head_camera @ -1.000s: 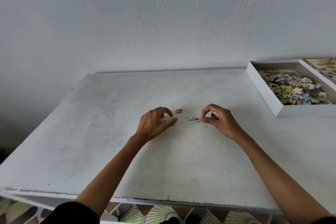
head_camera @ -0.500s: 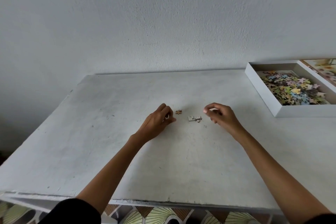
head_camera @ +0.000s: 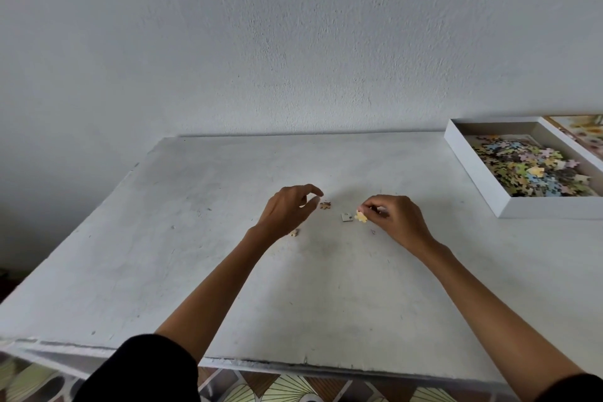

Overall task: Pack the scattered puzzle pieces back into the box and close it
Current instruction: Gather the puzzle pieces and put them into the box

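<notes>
Right grip [head_camera: 398,222] pinching knobbly yellow piece [head_camera: 361,216], left grip [head_camera: 285,210] loosely curled, empty

Wall [head_camera: 293,42]: white textured plaster, evenly lit. Table [head_camera: 182,271]: white, scuffed top, back edge against wall, near edge chipped. Floor [head_camera: 287,391]: patterned tile, visible below near edge.

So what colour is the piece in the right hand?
The piece is pale yellow; head view.

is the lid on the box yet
No, the box sits open, with loose coloured pieces showing inside it.
</notes>
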### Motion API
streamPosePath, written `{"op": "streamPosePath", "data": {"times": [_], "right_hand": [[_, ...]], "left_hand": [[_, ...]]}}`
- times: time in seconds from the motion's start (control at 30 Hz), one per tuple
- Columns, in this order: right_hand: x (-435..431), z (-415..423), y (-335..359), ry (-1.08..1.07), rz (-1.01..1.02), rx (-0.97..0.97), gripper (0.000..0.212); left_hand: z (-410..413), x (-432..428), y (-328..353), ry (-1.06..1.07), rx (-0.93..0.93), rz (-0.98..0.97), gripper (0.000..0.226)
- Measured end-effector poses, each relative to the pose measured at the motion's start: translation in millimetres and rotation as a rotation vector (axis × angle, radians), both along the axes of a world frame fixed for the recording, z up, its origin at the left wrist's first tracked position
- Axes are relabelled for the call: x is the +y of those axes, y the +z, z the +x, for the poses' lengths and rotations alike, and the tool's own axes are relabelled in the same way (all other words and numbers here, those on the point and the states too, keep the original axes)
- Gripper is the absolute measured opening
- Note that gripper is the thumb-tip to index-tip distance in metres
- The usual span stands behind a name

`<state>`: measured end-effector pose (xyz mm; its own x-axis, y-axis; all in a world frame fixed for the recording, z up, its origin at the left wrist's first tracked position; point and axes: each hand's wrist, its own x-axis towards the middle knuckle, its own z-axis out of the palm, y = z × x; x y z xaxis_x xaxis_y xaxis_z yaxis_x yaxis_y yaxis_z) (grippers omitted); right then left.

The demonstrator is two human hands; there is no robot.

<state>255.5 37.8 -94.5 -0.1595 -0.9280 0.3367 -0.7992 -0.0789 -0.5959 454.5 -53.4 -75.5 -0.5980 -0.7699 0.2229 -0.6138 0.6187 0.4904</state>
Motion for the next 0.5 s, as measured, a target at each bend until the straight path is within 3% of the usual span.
{"op": "streamPosePath", "data": {"times": [0.07,0.13,0.2,0.23,0.37,0.5], "right_hand": [[-2.8,2.9,5.1,0.015,-0.028,-0.357,0.023],[-3.0,3.1,15.1,0.096,-0.013,-0.933,0.027],[-2.1,0.8,21.9,0.251,0.042,-1.442,0.018],[-1.3,-0.4,22.6,0.327,0.054,-1.589,0.016],[-11.4,-6.6,6.2,0.641,0.112,-1.907,0.012],[-17.9,-5.5,-9.9,0.743,0.303,-2.157,0.032]], "left_hand": [[-3.1,-3.9,-4.2,-0.004,-0.068,-0.004,0.035],[-6.6,-5.8,-8.4,0.014,-0.092,0.022,0.042],[-10.1,-5.2,-11.1,0.035,-0.110,0.055,0.042],[-11.7,-4.3,-12.7,0.044,-0.114,0.068,0.040],[-17.8,-1.9,-14.9,0.086,-0.036,0.082,0.027],[-23.2,-3.8,-8.9,0.043,-0.051,0.119,0.021]]}}
